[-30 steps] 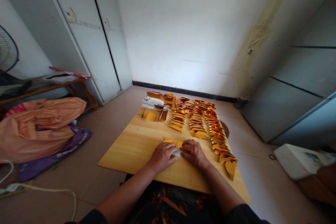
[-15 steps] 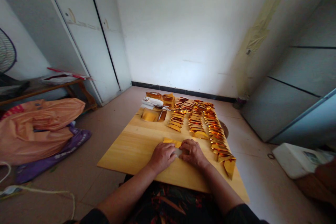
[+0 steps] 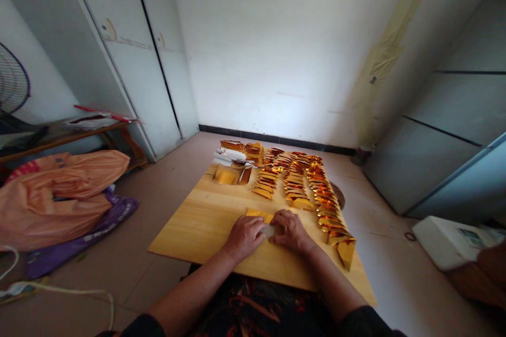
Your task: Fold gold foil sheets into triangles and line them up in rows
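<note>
My left hand (image 3: 245, 238) and my right hand (image 3: 291, 233) rest side by side on the wooden board. Both have curled fingers pressing on one sheet of gold foil paper (image 3: 258, 212). Its gold side shows above the fingertips, and a pale grey-white part shows between the hands. The fingers cover most of the sheet. Just beyond lie rows of folded gold foil pieces (image 3: 298, 202), overlapping one another, with the longest row (image 3: 329, 210) along the right edge. Flat gold sheets (image 3: 226, 174) lie toward the back left.
Behind the flat sheets sit a white plastic wrapper (image 3: 231, 155) and stacked gold foil bundles (image 3: 254, 152). An orange bag (image 3: 59, 189) and a purple bag (image 3: 85, 237) lie on the floor at left. A white box (image 3: 446, 242) stands at right, near the grey cabinet (image 3: 435, 142).
Both hands stay almost in the same place on the gold foil paper, with only a slight shift of the right fingers. The whole view has tilted a little.
</note>
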A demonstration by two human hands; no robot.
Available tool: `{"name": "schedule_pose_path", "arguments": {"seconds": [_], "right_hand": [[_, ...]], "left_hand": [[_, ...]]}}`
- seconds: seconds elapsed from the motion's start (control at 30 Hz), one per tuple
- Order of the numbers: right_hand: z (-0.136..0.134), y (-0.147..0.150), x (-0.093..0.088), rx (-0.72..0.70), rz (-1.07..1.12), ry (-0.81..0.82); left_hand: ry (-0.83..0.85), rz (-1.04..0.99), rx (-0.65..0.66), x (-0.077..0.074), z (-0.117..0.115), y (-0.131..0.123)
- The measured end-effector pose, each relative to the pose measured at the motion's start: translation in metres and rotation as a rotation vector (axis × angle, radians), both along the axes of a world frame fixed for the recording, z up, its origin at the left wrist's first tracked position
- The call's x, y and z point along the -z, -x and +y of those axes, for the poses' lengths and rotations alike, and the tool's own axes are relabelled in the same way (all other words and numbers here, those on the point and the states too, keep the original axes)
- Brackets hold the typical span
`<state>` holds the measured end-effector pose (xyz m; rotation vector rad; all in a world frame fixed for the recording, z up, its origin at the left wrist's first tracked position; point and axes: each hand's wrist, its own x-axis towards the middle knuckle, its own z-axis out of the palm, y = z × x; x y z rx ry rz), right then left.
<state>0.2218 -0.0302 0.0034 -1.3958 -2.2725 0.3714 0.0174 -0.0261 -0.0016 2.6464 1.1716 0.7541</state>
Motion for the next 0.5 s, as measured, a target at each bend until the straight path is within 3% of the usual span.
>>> {"name": "schedule_pose_path", "arguments": {"seconds": [0.5], "right_hand": [[-0.0016,-0.0022,0.0038,-0.017,0.058,-0.033]], "left_hand": [[-0.024,0.03,0.001,-0.0006,-0.0021,-0.0002]]}}
